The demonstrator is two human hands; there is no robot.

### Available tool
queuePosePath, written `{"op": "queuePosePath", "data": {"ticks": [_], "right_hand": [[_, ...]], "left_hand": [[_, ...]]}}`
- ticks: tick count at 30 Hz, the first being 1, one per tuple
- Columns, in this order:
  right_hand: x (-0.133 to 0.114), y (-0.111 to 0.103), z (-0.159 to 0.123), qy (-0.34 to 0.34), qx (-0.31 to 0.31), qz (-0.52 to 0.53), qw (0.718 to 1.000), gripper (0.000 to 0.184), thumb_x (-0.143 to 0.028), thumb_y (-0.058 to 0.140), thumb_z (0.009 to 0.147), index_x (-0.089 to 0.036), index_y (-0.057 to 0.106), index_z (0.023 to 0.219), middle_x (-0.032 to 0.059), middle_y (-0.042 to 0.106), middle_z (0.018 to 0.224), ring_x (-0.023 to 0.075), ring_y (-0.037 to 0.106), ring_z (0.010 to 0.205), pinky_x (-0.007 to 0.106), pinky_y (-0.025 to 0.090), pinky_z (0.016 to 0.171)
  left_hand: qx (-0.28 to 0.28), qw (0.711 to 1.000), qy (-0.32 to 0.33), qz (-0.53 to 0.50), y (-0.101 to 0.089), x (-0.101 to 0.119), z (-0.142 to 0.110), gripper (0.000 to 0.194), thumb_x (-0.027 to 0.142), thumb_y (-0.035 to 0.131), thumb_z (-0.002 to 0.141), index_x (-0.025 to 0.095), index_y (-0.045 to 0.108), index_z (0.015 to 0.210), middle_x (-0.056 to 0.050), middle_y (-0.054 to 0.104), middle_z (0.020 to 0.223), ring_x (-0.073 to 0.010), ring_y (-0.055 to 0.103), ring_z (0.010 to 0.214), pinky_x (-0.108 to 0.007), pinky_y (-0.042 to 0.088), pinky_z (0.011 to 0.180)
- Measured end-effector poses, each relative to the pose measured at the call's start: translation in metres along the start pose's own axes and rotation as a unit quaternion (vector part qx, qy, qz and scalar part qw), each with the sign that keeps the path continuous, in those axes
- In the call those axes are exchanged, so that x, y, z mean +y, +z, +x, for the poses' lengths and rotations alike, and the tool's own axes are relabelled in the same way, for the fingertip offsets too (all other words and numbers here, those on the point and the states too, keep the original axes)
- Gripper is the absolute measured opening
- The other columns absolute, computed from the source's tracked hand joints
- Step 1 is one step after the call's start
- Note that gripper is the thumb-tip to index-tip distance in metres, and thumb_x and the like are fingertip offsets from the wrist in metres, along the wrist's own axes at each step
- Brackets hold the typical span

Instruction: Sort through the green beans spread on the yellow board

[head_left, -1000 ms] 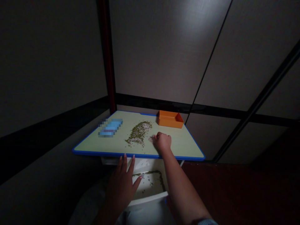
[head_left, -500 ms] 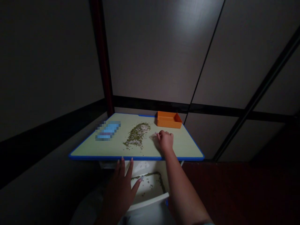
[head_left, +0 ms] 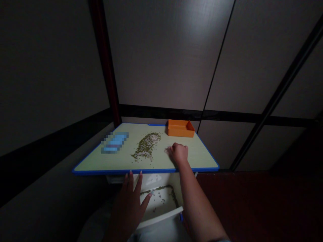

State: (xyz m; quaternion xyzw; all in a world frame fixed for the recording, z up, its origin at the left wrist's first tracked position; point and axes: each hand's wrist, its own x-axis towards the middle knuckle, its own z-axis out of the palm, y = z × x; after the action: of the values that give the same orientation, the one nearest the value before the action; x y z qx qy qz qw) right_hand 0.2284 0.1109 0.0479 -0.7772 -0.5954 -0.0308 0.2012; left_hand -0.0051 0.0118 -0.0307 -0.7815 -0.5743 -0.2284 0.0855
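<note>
Basically, biggest first: dark wall panels (head_left: pixel 164 60) at the back, then the pale green counter (head_left: pixel 199 156) w/ blue edging set before them. Below its near edge, a white drawer (head_left: pixel 161 216), pulled out, w/ bits scattered inside.

L hand (head_left: pixel 132 201): fingers spread, over the drawer, tips up by the counter's near edge; grip wide, nothing in it that I can see. R hand (head_left: pixel 180 154): on or just above the counter top, grip narrow, fingers curled; can't tell if anything's pinched in there.

Pile of small green & pale grains (head_left: pixel 146 146) lies mid-counter, just left of the R hand, apart from it. Orange box (head_left: pixel 181 132) sits at the far R corner; blurred blue item (head_left: pixel 116 143) on the L. Smallest: a faint pale patch (head_left: pixel 167 150) by the R fingertips, too unclear to name.

My read: step in hand is prob. handwork on the grains, R hand doing it. Next move prob. calls for a light, precise touch, b/c loose grains scatter easily.
</note>
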Motion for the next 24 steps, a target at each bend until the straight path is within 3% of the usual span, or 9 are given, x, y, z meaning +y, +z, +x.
{"op": "queuePosePath", "data": {"ticks": [2,4,13,24], "right_hand": [[0.001,-0.001,0.000,0.051,0.031,-0.004,0.998,0.028,-0.036,0.046,0.095,-0.017,0.066,0.095,0.0111,0.071,0.093,0.0202,0.063,0.090,0.032,0.030,0.081],[0.001,-0.001,-0.003,0.060,0.048,0.006,0.997,0.029,-0.036,0.044,0.096,-0.018,0.065,0.094,0.0104,0.071,0.092,0.0201,0.063,0.089,0.032,0.030,0.081],[-0.025,0.004,-0.016,-0.095,-0.029,0.016,0.995,0.026,-0.041,0.049,0.094,-0.022,0.067,0.094,0.0067,0.072,0.095,0.0181,0.063,0.091,0.030,0.030,0.081],[-0.031,0.012,-0.015,-0.142,-0.011,0.027,0.989,0.022,-0.039,0.052,0.093,-0.023,0.067,0.091,0.0052,0.072,0.092,0.0179,0.061,0.091,0.029,0.029,0.081]], "left_hand": [[0.000,1.000,-0.005,0.000,0.001,0.000,0.000,0.068,0.051,0.050,0.081,0.015,0.044,0.139,-0.020,0.036,0.151,-0.0380,0.030,0.140,-0.049,0.040,0.106],[-0.002,1.000,-0.004,0.000,0.002,-0.001,0.000,0.068,0.050,0.050,0.081,0.015,0.044,0.139,-0.021,0.035,0.151,-0.0383,0.030,0.140,-0.049,0.040,0.106],[0.008,1.000,0.011,-0.003,0.003,-0.003,0.000,0.069,0.051,0.050,0.082,0.013,0.044,0.139,-0.023,0.034,0.151,-0.0392,0.031,0.139,-0.049,0.040,0.106],[-0.011,1.000,-0.008,-0.004,0.003,-0.002,0.000,0.069,0.051,0.049,0.081,0.015,0.044,0.139,-0.022,0.033,0.152,-0.0375,0.029,0.141,-0.048,0.040,0.106]]}}
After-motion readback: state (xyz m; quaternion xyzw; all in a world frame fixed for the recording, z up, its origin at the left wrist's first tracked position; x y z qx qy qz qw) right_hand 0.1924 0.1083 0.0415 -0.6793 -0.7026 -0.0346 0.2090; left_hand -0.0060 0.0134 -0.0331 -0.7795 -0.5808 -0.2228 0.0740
